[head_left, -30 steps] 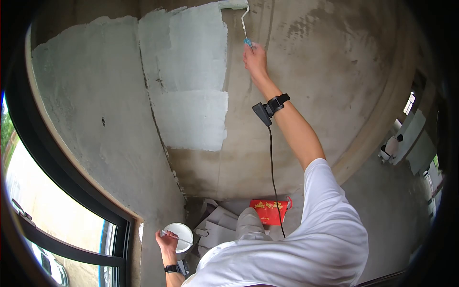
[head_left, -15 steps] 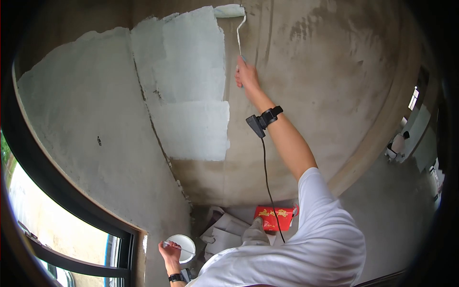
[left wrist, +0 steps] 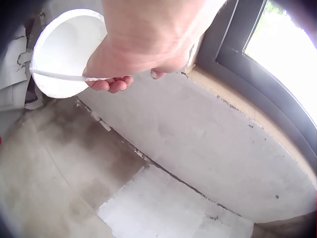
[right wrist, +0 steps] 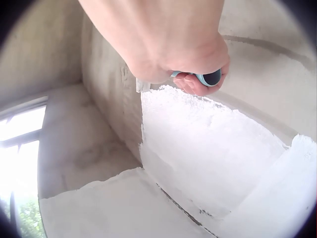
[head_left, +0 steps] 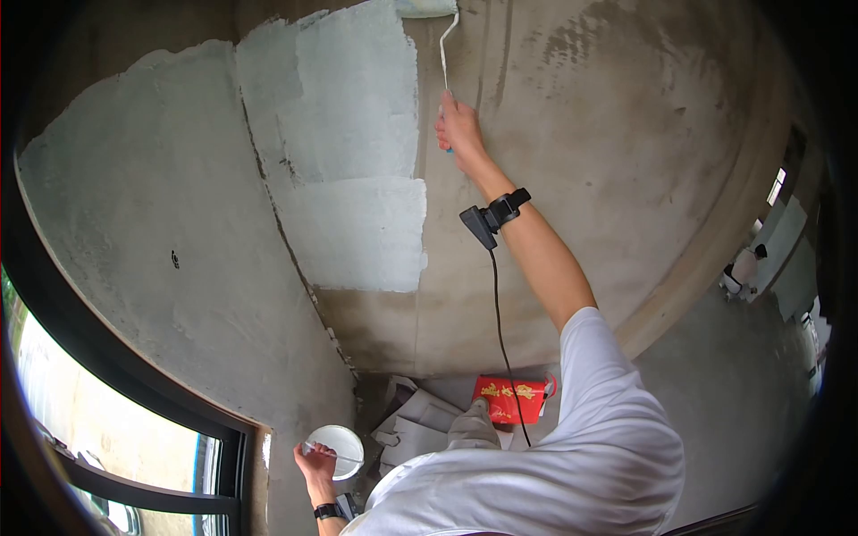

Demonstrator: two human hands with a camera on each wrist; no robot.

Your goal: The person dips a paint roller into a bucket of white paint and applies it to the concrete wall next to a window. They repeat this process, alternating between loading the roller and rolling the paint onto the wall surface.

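My right hand [head_left: 460, 132] grips the handle of a paint roller, whose white roller head [head_left: 427, 8] lies against the wall at the top edge of the white coated patch [head_left: 357, 107]. In the right wrist view the fingers of that hand [right wrist: 183, 59] curl round the blue-and-black handle end [right wrist: 212, 78]. Low on the left, my left hand [head_left: 315, 463] holds a white bucket [head_left: 347, 447] by its thin handle. The left wrist view shows the bucket [left wrist: 64, 49] hanging tilted, its handle [left wrist: 59, 76] under the curled fingers; its inside looks white.
A black-framed window [head_left: 234, 464] stands at the lower left beside the grey side wall [head_left: 179, 205]. On the floor lie a red bag [head_left: 509, 398] and grey-white sheets [head_left: 418, 424]. A dark cable [head_left: 499, 313] hangs from the right wrist. Another person [head_left: 744, 268] is far right.
Over the last second the right hand and roller have moved lower and slightly left relative to the bare wall. The left hand keeps hold of the bucket.
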